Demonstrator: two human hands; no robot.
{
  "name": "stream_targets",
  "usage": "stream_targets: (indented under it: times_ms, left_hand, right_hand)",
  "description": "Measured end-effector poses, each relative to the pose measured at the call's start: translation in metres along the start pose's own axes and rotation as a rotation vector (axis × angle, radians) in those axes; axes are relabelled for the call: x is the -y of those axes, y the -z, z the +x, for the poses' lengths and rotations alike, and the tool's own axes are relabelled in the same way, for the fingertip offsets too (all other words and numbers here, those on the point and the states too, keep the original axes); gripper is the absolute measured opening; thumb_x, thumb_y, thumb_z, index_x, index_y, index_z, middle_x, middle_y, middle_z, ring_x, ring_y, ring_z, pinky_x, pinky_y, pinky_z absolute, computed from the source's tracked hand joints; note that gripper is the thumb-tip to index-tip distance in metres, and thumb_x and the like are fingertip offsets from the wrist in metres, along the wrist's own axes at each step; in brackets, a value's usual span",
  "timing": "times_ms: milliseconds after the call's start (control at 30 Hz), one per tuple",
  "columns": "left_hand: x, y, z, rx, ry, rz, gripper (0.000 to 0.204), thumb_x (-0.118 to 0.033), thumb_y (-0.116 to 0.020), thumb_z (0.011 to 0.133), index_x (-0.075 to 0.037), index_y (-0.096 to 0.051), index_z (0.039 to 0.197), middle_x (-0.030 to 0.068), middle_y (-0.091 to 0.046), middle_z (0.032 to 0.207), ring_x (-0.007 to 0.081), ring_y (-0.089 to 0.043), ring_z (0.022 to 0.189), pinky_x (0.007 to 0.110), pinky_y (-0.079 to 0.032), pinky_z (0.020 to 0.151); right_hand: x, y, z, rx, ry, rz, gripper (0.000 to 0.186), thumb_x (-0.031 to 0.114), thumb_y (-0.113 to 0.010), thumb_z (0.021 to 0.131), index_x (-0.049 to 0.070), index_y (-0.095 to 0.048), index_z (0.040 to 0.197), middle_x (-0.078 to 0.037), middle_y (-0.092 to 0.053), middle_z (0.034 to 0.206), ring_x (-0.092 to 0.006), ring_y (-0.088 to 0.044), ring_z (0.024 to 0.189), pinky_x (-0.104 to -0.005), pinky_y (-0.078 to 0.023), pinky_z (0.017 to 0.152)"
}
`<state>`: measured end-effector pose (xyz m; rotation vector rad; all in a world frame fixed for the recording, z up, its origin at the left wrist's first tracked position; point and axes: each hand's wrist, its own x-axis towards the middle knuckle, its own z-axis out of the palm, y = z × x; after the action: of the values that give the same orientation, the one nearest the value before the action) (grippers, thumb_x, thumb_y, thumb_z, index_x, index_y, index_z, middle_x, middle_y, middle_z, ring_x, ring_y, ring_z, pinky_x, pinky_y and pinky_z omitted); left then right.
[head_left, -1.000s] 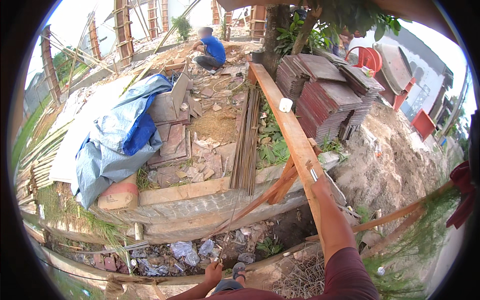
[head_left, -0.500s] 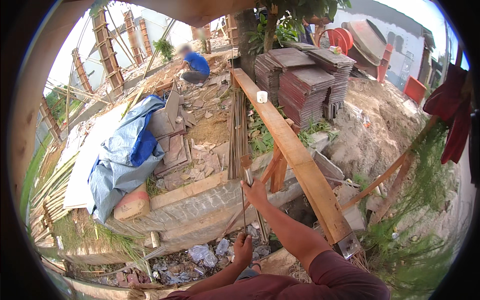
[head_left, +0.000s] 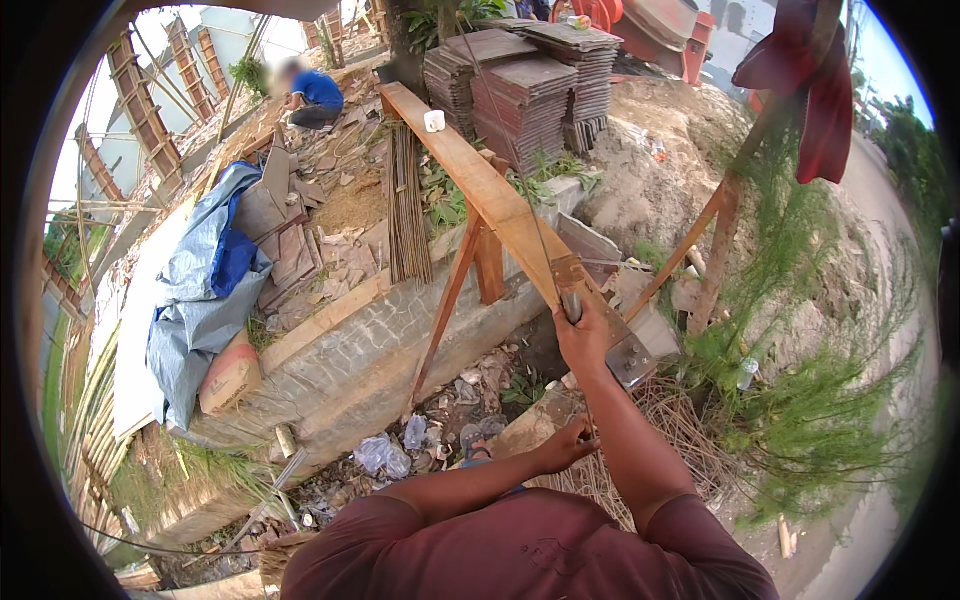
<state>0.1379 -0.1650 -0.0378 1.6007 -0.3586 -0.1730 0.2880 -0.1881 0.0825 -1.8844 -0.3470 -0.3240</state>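
Note:
My right hand (head_left: 582, 335) is closed around the tubular metal handle (head_left: 571, 305) of a tool with a flat, rusty head (head_left: 567, 270). That head is over the near part of a long wooden beam (head_left: 510, 210), close to a metal plate (head_left: 630, 360) fixed on the beam's end. A thin steel rod (head_left: 520, 170) slants down from the top, past the tool head toward my hands. Lower and to the left, my left hand (head_left: 568, 445) has its fingers curled around the rod's near part; the exact grip is partly hidden.
A white cup-like object (head_left: 434, 121) stands on the beam. Steel rods (head_left: 405, 210) lean left of it, above a concrete wall (head_left: 330, 370). Stacked roof tiles (head_left: 520, 100) stand behind. A person in blue (head_left: 318, 90) squats far left. Feathery branches (head_left: 800, 400) spread at right.
My view has turned right. Both hands have moved right with the tool and rod, from beside the beam to its near end, and the tool head is now over the beam.

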Motion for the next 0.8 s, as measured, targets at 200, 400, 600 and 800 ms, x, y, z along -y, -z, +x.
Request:
stream_targets:
  times_ms: [200,400,600,800]
  left_hand:
    - [-0.035,0.006,-0.009,0.261,0.310,0.249,0.065,-0.042,-0.057,0.091,-0.006,-0.033,0.139,0.0160,-0.057,0.117,0.0287,-0.057,0.107,0.041,-0.045,0.090]
    - [0.015,0.074,-0.055,-0.051,0.532,0.310,0.059,-0.032,-0.062,0.088,-0.006,-0.039,0.135,0.0162,-0.063,0.110,0.0252,-0.061,0.098,0.039,-0.047,0.084]
    - [-0.004,0.110,-0.022,-0.204,0.439,0.442,0.058,-0.025,-0.064,0.087,0.000,-0.039,0.133,0.0144,-0.062,0.105,0.0210,-0.061,0.091,0.035,-0.047,0.081]
    - [-0.016,0.111,0.060,-0.295,0.278,0.292,0.052,-0.021,-0.063,0.088,0.001,-0.042,0.131,0.0117,-0.061,0.101,0.0188,-0.059,0.089,0.033,-0.047,0.080]
  right_hand:
    - [-0.064,0.186,-0.088,-0.073,-0.121,-0.254,0.016,0.014,-0.066,0.086,0.004,-0.063,0.098,-0.004,-0.056,0.065,-0.0086,-0.043,0.056,-0.0328,-0.038,0.051]
    - [-0.081,0.271,-0.174,-0.031,0.007,-0.530,0.021,0.004,-0.066,0.071,0.006,-0.064,0.092,-0.016,-0.060,0.069,-0.0313,-0.059,0.058,-0.0356,-0.045,0.054]
    - [-0.110,0.279,-0.214,0.032,-0.128,-0.672,0.020,0.010,-0.069,0.069,0.010,-0.064,0.089,-0.016,-0.062,0.071,-0.0373,-0.061,0.068,-0.0401,-0.048,0.058]
    - [-0.115,0.287,-0.200,0.057,-0.093,-0.657,0.019,0.011,-0.069,0.068,0.010,-0.064,0.087,-0.016,-0.063,0.072,-0.0375,-0.062,0.068,-0.0417,-0.049,0.058]
